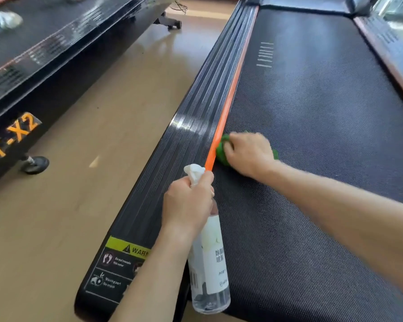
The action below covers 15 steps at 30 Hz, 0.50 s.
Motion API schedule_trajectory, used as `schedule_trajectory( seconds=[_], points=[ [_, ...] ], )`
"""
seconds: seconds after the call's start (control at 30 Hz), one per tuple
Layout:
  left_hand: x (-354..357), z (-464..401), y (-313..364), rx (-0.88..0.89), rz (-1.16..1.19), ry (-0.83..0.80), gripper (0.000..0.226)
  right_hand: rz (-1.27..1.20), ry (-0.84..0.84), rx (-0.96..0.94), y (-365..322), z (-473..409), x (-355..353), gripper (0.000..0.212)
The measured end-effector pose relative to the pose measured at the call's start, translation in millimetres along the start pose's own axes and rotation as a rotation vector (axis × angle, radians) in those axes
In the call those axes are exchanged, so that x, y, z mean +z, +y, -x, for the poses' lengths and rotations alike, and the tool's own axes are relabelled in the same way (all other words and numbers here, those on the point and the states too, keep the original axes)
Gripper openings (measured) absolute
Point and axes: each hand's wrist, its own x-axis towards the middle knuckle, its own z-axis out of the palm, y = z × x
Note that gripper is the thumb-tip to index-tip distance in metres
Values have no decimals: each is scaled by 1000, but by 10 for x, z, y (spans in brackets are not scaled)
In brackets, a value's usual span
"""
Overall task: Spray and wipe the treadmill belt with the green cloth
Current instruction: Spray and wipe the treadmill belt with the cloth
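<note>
On the black textured treadmill belt (312, 126), running 6 to 12 o'clock, the right hand (247, 154) clamps the crumpled green cloth (221, 151) against the orange edge strip (228, 105), at 1 o'clock from the left hand (186, 205) gripping the white-labelled clear spray bottle (209, 263).

Two bare forearms reach in from the bottom and right edges of the view, with no sleeve showing on either as far as the frame's edge. The left hand (188, 203) and the right hand (248, 153) wear no gloves. No ring, watch or band shows on the fingers or wrists.
</note>
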Motion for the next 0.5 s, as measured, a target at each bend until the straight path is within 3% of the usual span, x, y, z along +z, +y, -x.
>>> schedule_trajectory(
  seconds=[0.17,0.27,0.33,0.5],
  points=[
    [-27,-31,32,-9,-12,-4,39,-179,-76,-430,-148,1148,-268,28],
    [-31,-58,15,-4,-9,4,38,-152,-56,-586,-17,937,-224,28],
    [-20,-77,-5,-4,0,2,37,-80,30,-538,53,467,-115,31],
    [-12,-84,14,-13,1,4,39,7,94,-45,129,-346,97,28]
  ],
)
